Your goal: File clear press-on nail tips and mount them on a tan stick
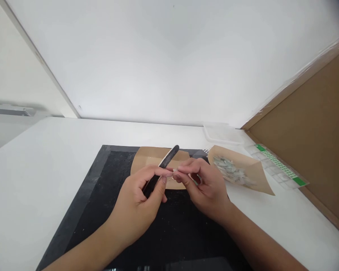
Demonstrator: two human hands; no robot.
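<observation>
My left hand point(147, 188) is closed around a black nail file point(169, 157), which slants up and to the right past the index finger. Opposite it, my right hand point(206, 184) pinches a tiny pale piece point(174, 171) between thumb and fingertips; its kind is too small to make out. The fingertips of both hands almost meet there. Beneath them lies a brown paper sheet point(141, 160) on a black mat point(101, 199), with small pale bits on the paper.
At the right, a brown paper piece point(260, 173) holds a heap of clear and greenish plastic bits point(231, 171). Beside it is a clear compartment box point(282, 165) with a green label strip. A translucent tray point(223, 133) stands at the back, near the white wall point(169, 67). A brown board point(313, 124) borders the right.
</observation>
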